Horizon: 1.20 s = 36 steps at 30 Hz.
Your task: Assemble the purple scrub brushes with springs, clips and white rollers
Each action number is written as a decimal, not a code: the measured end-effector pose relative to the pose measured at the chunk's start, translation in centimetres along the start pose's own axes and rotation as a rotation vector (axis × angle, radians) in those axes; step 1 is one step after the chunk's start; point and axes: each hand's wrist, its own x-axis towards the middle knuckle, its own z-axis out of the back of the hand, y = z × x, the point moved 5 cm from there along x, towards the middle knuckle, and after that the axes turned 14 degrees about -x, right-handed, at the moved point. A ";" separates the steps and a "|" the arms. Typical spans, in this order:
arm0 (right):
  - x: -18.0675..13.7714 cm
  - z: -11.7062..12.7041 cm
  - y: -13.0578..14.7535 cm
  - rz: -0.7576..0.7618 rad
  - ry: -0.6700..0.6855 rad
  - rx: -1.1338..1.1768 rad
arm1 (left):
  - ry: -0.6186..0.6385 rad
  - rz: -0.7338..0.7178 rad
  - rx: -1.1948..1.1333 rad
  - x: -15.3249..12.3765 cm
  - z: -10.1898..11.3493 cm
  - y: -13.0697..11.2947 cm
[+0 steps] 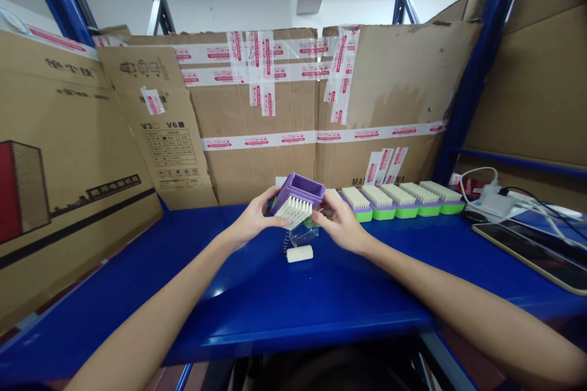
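A purple brush [306, 186] with a hollow, open body and a block of cream bristles is lifted over the table, tilted towards me. My left hand [251, 220] grips its left side, thumb by the bristles. On the opposite side, my right hand [343, 225] has its fingers closed at the brush's edge. Below them on the table lie a cream rounded block [299, 253], a dark coil spring [286, 242] and a small piece of clear plastic [304, 233]. Some green shows behind the brush, partly hidden by my hands.
Several brushes with green and purple bodies [383, 212] stand in a row, bristles up, on the blue tabletop [220, 311]. At the right are a phone [532, 253] and a white charger [495, 200] with cables. Cardboard panels [261, 165] wall the back and sides.
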 end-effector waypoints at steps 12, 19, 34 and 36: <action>0.2 0.1 -0.1 -0.022 0.021 0.062 | -0.019 -0.023 0.065 0.0 0.1 0.4; 0.2 0.2 1.2 0.020 0.035 -0.054 | 0.095 -0.016 0.080 -0.2 -0.3 1.1; 0.0 0.8 1.8 0.110 0.006 -0.217 | 0.066 -0.040 0.068 -0.2 -0.3 0.7; 0.1 0.8 1.7 0.104 0.005 -0.193 | 0.061 -0.042 0.077 -0.2 -0.3 0.8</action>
